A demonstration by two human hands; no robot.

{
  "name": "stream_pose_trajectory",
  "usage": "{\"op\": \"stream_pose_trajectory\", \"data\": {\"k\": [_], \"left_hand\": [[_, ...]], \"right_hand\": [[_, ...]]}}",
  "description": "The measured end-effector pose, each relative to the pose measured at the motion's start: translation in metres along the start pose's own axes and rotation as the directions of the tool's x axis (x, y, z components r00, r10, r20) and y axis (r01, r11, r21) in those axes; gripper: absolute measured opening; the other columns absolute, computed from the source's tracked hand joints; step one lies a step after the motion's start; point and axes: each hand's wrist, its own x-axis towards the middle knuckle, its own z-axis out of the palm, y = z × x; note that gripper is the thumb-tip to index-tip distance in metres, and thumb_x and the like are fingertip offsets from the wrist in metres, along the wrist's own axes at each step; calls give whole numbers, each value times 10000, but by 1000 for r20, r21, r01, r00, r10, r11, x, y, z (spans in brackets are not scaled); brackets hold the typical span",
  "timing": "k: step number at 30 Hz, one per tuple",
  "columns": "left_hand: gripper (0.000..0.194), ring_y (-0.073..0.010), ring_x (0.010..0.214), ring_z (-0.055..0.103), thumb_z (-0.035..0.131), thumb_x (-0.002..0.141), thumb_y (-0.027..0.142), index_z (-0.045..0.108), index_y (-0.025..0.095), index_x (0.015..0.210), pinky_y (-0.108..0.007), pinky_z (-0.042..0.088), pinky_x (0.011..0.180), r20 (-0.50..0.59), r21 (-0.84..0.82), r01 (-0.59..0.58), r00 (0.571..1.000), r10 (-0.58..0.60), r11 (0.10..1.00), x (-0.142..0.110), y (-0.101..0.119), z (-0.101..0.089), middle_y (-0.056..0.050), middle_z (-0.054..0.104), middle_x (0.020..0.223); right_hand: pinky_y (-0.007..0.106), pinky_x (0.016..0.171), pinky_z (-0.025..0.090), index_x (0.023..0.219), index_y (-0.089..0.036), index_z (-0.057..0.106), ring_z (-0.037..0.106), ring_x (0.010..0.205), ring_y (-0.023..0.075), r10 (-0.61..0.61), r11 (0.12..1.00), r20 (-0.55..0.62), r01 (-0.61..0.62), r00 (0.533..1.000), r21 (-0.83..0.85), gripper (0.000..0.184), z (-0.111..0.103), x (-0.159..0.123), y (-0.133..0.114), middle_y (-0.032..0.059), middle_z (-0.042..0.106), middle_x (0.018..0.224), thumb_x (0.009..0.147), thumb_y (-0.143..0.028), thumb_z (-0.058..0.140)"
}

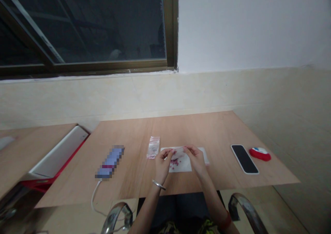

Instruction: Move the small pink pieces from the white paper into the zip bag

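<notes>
My left hand [163, 162] and my right hand [194, 157] are raised close together over a white sheet [184, 164] on the wooden table [181, 130]. Both pinch the ends of a thin thread [178, 147] stretched between them. Small pink beads [174, 162] lie in a cluster on the sheet between my hands. A silver bangle sits on my left wrist. A small clear zip bag [153, 147] lies just left of the sheet.
A phone with a lit screen [110, 162] and a white cable lies on the left. A dark phone [244, 159] and a red and white object [260, 153] lie on the right. A red and white box [55, 158] sits at far left. Metal chair arms [116, 216] flank my lap.
</notes>
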Motion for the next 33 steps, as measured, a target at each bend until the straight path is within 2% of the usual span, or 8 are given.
{"op": "stream_pose_trajectory", "data": {"k": [5, 9, 12, 16, 22, 28, 33], "left_hand": [[227, -175, 720, 658, 600, 761, 343, 658, 124, 760, -278, 508, 690, -8, 113, -39, 999, 40, 993, -3, 8, 1, -68, 705, 750], [227, -173, 722, 644, 594, 767, 346, 656, 128, 761, -279, 499, 687, -9, 149, -78, 997, 81, 986, -2, 12, -2, -65, 696, 750], [227, -171, 754, 633, 582, 783, 347, 647, 130, 801, -285, 492, 717, 20, 130, -122, 993, 120, 984, -1, 12, -4, -61, 687, 774], [224, -167, 759, 614, 580, 786, 350, 634, 133, 791, -282, 483, 722, 69, 125, -145, 988, 137, 981, -1, 10, -2, -56, 667, 774], [227, -165, 751, 588, 570, 790, 361, 631, 142, 791, -275, 467, 709, 166, 153, -168, 976, 142, 974, -3, 9, 0, -47, 646, 764], [207, -159, 748, 592, 551, 803, 345, 632, 159, 765, -268, 462, 716, 97, 230, -204, 978, 186, 952, -5, 8, 0, -33, 641, 740], [212, -176, 769, 601, 576, 781, 351, 657, 156, 762, -297, 465, 747, 85, 246, -189, 981, 173, 951, -2, 10, -4, -43, 666, 759]], "right_hand": [[295, 688, 471, 810, -175, 669, 602, 743, 173, -30, 998, -15, 29, 999, -55, 251, 3, -2, -4, 60, 678, 812, 740, -409, 609], [295, 702, 470, 790, -181, 680, 604, 752, 171, -17, 1000, -2, 17, 1000, -1, 225, 2, -1, -5, 53, 679, 810, 709, -389, 649], [287, 688, 475, 818, -182, 686, 603, 735, 165, 17, 998, 59, -20, 998, 53, 243, 1, -2, -7, 47, 680, 801, 673, -377, 689], [261, 595, 464, 776, -176, 692, 581, 639, 149, 62, 996, 93, -68, 994, 60, 241, 2, -4, -10, 32, 663, 701, 668, -391, 690], [269, 623, 457, 778, -188, 687, 572, 660, 151, 3, 999, 134, 3, 991, -47, 220, 5, -6, -12, 31, 669, 749, 699, -392, 661], [266, 631, 441, 773, -184, 670, 587, 713, 166, -76, 983, 122, 95, 990, -156, 208, 12, -10, -21, 40, 672, 769, 750, -379, 600], [259, 615, 433, 778, -192, 681, 584, 699, 156, -79, 983, 131, 99, 988, -154, 195, 15, -11, -24, 32, 667, 767, 759, -366, 593]]}}
